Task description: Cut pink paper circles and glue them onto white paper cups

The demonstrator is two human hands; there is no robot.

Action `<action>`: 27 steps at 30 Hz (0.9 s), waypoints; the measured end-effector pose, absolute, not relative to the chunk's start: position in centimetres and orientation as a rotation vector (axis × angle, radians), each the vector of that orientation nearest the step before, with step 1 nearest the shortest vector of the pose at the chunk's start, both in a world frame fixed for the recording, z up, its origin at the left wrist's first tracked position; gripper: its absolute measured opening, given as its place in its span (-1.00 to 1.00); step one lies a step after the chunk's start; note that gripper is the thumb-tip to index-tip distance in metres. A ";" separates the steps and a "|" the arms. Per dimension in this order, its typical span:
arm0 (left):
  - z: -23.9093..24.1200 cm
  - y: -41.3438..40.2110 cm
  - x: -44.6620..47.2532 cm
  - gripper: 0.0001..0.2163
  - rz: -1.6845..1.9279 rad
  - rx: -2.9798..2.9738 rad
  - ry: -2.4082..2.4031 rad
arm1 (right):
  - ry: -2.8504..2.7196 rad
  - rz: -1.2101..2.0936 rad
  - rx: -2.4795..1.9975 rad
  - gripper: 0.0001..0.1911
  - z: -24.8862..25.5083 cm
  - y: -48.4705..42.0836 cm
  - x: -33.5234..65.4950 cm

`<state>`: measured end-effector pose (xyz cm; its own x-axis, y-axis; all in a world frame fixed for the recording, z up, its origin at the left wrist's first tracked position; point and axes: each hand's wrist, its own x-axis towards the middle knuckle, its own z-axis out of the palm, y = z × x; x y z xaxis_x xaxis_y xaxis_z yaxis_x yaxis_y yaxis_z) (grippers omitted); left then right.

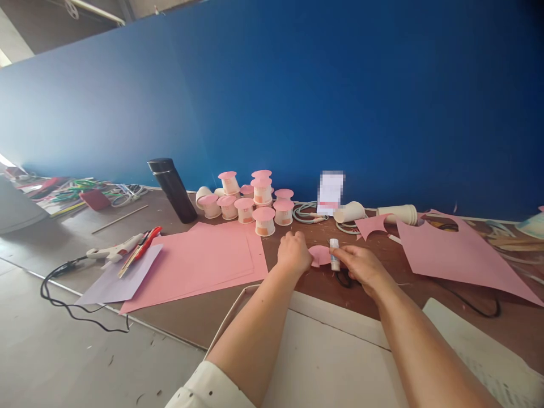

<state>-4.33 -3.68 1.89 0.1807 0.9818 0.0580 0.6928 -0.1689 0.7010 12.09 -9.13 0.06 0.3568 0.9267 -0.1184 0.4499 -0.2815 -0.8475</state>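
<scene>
My right hand (362, 265) grips a small white glue stick (334, 247) with a blue label, held upright between thumb and fingers. Just left of it, a pink paper circle (318, 255) with a slit or notch at its lower edge overlaps the brown table. The curled fingers of my left hand (293, 253) are at the circle's left edge and appear to hold it; the fingertips are partly hidden. Beyond my hands, several upturned paper cups (264, 225) with pink paper discs on top stand grouped, some stacked.
Pink sheets (204, 255), a box cutter (142, 249) and a glue gun (114, 249) lie left. A black bottle (172, 190) stands behind. Cut pink paper (450, 258), loose cups (397, 214) and cables lie right. A blue panel (297, 102) backs the table; a white box lid (331, 351) is nearest me.
</scene>
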 end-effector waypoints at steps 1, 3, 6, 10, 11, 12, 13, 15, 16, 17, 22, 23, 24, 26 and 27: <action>1.9 -3.7 -4.3 -0.67 0.737 1.942 1.529 | -1.208 0.814 -1.884 -0.58 0.0 -9.1 12.1; 1.8 -3.5 -4.4 -0.79 0.726 1.926 1.411 | -1.212 0.817 -1.897 -0.58 0.0 -9.2 12.1; 1.4 -3.2 -4.3 -0.83 0.626 1.919 1.299 | -1.194 0.828 -1.905 -0.58 0.4 -9.3 11.9; 0.8 -2.7 -4.3 -0.75 0.518 1.989 1.300 | -1.112 0.856 -1.871 -0.58 0.8 -9.5 11.5; 0.9 -2.7 -4.3 -0.72 0.476 2.007 1.302 | -1.079 0.880 -1.856 -0.59 0.8 -9.5 11.5; 1.0 -2.6 -4.4 -0.70 0.422 2.027 1.296 | -1.044 0.916 -1.832 -0.60 0.8 -9.4 11.4; 1.1 -2.6 -4.5 -0.68 0.361 2.050 1.289 | -1.004 0.961 -1.796 -0.62 0.7 -9.4 11.4; 1.5 -2.7 -4.7 -0.62 0.250 2.105 1.268 | -0.914 1.055 -1.704 -0.68 0.7 -9.3 11.3; 1.6 -2.8 -4.7 -0.57 0.212 2.130 1.255 | -0.871 1.089 -1.661 -0.70 0.6 -9.2 11.3; 1.8 -2.8 -4.8 -0.52 0.186 2.149 1.245 | -0.833 1.112 -1.628 -0.73 0.7 -9.2 11.2; 2.0 -2.8 -4.8 -0.56 0.186 2.152 1.225 | -0.788 1.127 -1.583 -0.78 0.6 -9.1 11.1; 2.0 -2.8 -4.7 -0.63 0.206 2.143 1.238 | -0.808 1.129 -1.580 -0.78 0.5 -9.1 11.1; 1.9 -2.7 -4.7 -0.71 0.227 2.133 1.260 | -0.829 1.127 -1.580 -0.78 0.4 -9.1 11.1; 1.8 -2.6 -4.6 -0.81 0.258 2.114 1.306 | -0.871 1.108 -1.590 -0.75 0.2 -9.0 11.2; 1.8 -2.5 -4.6 -0.83 0.271 2.108 1.325 | -0.892 1.088 -1.602 -0.73 0.1 -9.0 11.2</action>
<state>-4.58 -2.52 1.79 0.4741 0.8675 -0.1505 0.7387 -0.2989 0.6041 11.23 -9.02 0.12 0.3329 0.9136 -0.2336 0.0495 -0.2643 -0.9632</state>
